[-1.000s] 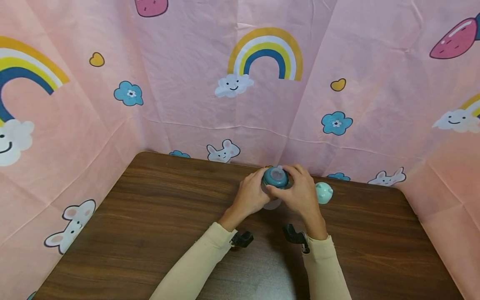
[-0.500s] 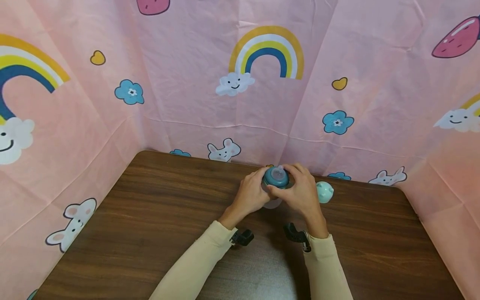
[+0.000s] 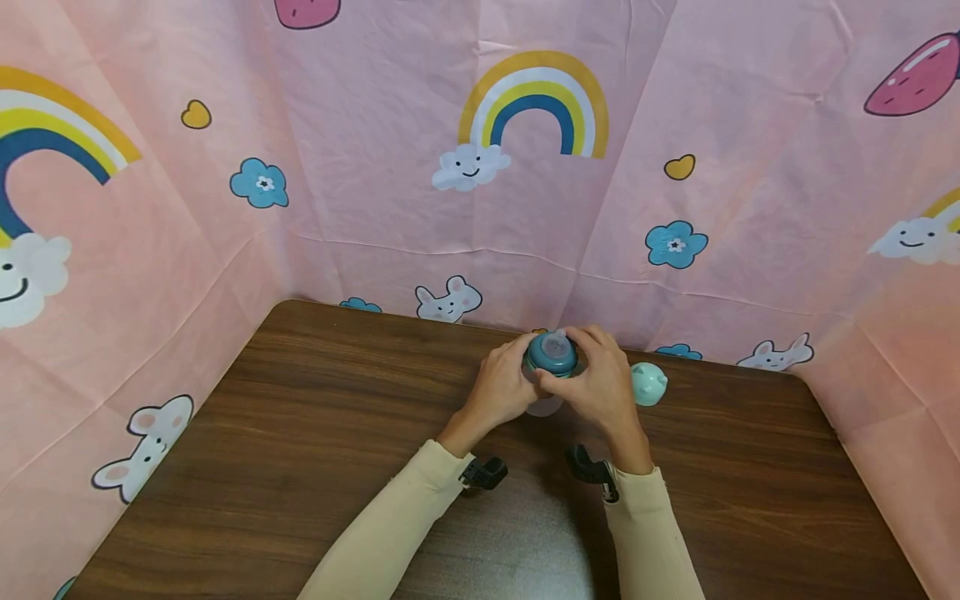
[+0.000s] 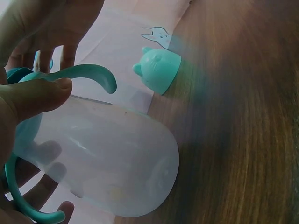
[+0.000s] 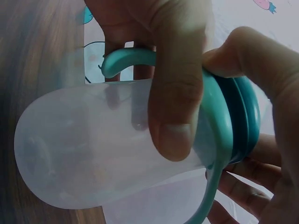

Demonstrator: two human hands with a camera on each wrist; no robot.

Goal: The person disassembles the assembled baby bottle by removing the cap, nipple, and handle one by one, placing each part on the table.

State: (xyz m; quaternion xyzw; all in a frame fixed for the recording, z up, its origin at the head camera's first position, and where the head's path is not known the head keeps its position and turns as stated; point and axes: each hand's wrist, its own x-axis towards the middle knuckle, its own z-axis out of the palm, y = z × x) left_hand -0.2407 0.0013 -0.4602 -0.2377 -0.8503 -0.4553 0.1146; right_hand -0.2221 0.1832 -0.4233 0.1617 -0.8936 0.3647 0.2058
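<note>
A baby bottle (image 3: 544,407) with a clear, milky body is between my two hands. It has mint-green handles (image 5: 127,60), a dark teal collar ring (image 3: 552,358) and a translucent teat (image 3: 557,344). My left hand (image 3: 501,385) grips the bottle below the collar, with its thumb across the front by the handles and its fingers behind the body. Higher up, my right hand (image 3: 600,379) pinches the teal collar between thumb and fingers. Whether the bottle's base touches the table cannot be told. Just right of my right hand, a mint cap (image 3: 649,384) with small ears stands on the table.
The brown wooden table (image 3: 360,425) has rounded back corners. A pink patterned cloth (image 3: 375,167) hangs close along its back and sides. Black wrist mounts (image 3: 486,474) stick out inward from both cuffs.
</note>
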